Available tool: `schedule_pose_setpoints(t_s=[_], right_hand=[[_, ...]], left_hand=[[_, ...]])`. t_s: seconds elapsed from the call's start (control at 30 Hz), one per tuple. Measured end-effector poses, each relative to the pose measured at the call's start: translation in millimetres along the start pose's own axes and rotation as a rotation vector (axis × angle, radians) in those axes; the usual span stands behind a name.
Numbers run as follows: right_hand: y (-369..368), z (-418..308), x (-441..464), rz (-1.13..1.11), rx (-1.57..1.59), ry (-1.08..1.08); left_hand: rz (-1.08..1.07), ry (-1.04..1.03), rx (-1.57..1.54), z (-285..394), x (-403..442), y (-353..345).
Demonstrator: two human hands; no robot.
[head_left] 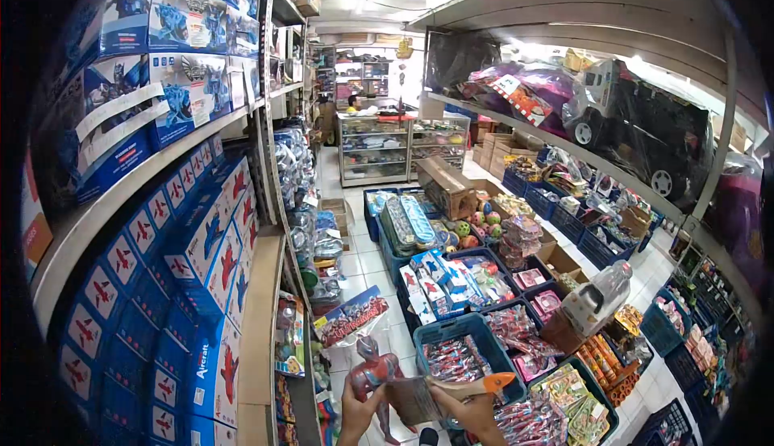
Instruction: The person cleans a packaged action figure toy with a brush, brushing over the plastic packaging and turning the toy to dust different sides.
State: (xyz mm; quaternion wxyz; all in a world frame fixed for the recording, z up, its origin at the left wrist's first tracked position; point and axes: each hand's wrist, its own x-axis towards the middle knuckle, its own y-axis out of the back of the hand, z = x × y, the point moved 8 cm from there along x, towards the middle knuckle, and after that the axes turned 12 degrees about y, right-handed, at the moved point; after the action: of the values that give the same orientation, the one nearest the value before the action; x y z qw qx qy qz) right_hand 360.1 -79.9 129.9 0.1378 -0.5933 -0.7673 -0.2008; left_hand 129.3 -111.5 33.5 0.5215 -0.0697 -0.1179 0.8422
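My left hand (360, 410) grips a red and silver toy figure (374, 372) in a clear plastic bag with a printed header card (352, 318). The figure hangs upright in front of me, with its legs toward the floor. In my right hand (474, 415) is a wide paintbrush (494, 382) with an orange-tipped handle, its bristles pointing left. The bristles overlap the figure's lower body; whether they touch it I cannot tell. Just beyond my right hand, a teal crate (426, 331) holds several similar bagged red and silver toys.
On my left, a metal shelf (256, 309) is stacked with blue toy boxes (216, 373). Several crates of toys line the right side of the tiled aisle (360, 262). An overhead shelf holds a black toy vehicle (637, 136). A glass display case (373, 152) stands at the back.
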Motion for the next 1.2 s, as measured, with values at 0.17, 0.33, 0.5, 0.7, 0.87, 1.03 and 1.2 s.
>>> schedule_pose_setpoints(t_s=[0.17,0.33,0.5,0.7,0.87,1.03,1.2], right_hand=[[25.3,-27.7,-22.1,-0.017,-0.494,0.193],[74.6,53.9,-78.3,0.553,0.445,-0.323],[60.9,28.4,-77.1,0.523,1.030,-0.329],[18.8,-2.4,-83.1,0.206,1.075,-0.268],[25.1,6.2,-91.3,0.140,0.495,-0.343],[37.8,-16.7,-70.9,0.200,0.188,-0.275],[13.5,-53.8,-42.1,-0.256,-0.162,0.144]], left_hand=[[-0.128,0.223,0.005,-7.9,-20.5,-38.4],[-0.145,0.295,0.021,-27.4,-36.6,-52.5],[-0.092,0.341,-0.005,-29.2,-49.9,-47.5],[-0.087,0.278,0.025,-21.7,-37.8,-50.8],[-0.111,0.336,-0.030,-8.4,-37.9,-54.1],[-0.157,0.282,-0.067,8.7,-35.6,-47.9],[-0.198,0.334,0.075,29.0,-39.1,-34.8]])
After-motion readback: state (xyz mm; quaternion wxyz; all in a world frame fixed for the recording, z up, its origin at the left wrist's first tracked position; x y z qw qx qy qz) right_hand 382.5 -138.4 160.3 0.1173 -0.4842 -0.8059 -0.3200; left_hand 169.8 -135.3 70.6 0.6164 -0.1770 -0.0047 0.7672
